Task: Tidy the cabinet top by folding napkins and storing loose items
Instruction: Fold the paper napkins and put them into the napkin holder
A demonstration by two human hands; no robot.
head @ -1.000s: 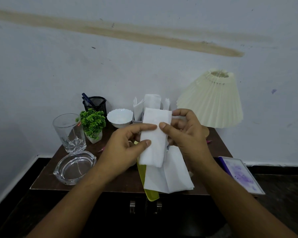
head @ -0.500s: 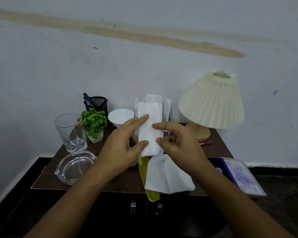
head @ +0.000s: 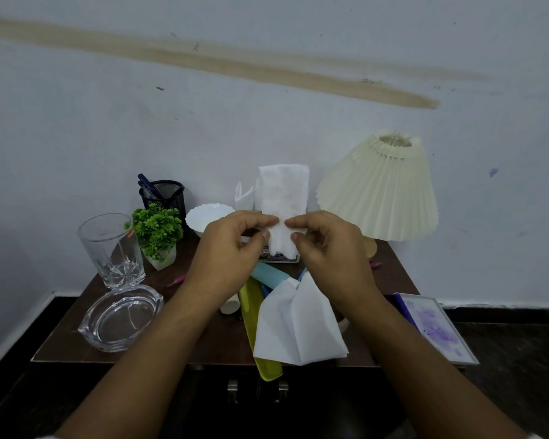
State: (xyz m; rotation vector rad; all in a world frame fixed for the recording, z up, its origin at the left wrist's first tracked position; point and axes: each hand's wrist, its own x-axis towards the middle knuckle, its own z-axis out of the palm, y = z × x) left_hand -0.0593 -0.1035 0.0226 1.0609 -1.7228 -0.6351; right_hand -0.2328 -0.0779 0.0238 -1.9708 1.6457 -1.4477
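Napkin (head: 282,198) held upright, pinched by left grip (head: 232,251) and right grip (head: 327,248).

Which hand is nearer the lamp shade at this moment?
Right. The right hand pinches the folded napkin just beside the lamp shade; the left hand pinches its other edge, farther away, by the white bowl.

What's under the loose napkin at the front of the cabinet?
A yellow comb lies partly beneath the left edge of the loose napkin; anything else under it is hidden.
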